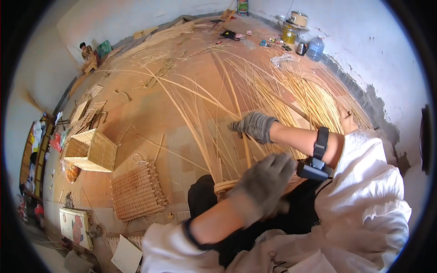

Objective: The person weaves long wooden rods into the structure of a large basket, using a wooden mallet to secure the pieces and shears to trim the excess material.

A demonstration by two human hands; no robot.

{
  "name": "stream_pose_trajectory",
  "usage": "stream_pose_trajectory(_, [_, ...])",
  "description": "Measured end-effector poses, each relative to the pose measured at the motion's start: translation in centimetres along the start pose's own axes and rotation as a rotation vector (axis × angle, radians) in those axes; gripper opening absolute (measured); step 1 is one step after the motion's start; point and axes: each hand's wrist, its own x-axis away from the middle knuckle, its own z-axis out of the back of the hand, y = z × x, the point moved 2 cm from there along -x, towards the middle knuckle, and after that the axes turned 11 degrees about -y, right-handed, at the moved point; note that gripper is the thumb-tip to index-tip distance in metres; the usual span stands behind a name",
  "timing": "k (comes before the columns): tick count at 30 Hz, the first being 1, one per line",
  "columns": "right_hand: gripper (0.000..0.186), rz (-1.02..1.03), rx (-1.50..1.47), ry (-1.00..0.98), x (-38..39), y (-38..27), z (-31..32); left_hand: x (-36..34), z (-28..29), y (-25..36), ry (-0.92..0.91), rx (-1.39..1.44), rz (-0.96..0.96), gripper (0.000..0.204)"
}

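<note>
My right hand (255, 127), in a grey striped knit glove, is closed around pale rattan strips (247, 150) that fan upward and away from me. My left hand (268, 179), in a plainer grey-brown glove and slightly blurred, is lower and nearer, its fingers curled over the work at my lap; what they grip is hidden. Just left of that hand, the bound, curved rim of a woven piece (223, 185) shows between my dark-trousered legs, with long strips rising from it.
Loose rattan (300, 95) lies ahead right. A square basket (93, 152), woven mat (136, 191) and printed board (73, 225) lie left. A person (86, 52) sits at the back left. A water jug (315, 49), kettle (301, 48) and cooker (298, 18) stand by the right wall.
</note>
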Motion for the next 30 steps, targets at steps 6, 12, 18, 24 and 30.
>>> stream_pose_trajectory(6, [0.049,0.073,0.198,-0.029,-0.6,-2.9,-1.0,5.0,1.9,-6.8,0.115,-0.228,-0.198,0.051])
stream_pose_trajectory(12, [0.021,0.394,0.865,-0.093,-2.5,-3.5,-2.2,2.9,2.7,-6.7,-0.043,-0.254,-0.278,0.042])
stream_pose_trajectory(18, [0.028,0.580,1.303,-0.444,2.3,-8.9,-2.4,4.7,2.8,-4.5,-0.001,-0.161,-0.100,0.035])
stream_pose_trajectory(24, [0.038,0.253,0.416,-0.216,1.0,-6.7,-0.3,3.1,2.2,-4.0,-0.071,-0.111,0.070,0.015])
stream_pose_trajectory(30, [0.030,0.745,-0.121,0.670,21.3,9.4,8.9,6.7,3.3,-6.7,0.036,0.064,0.320,0.016])
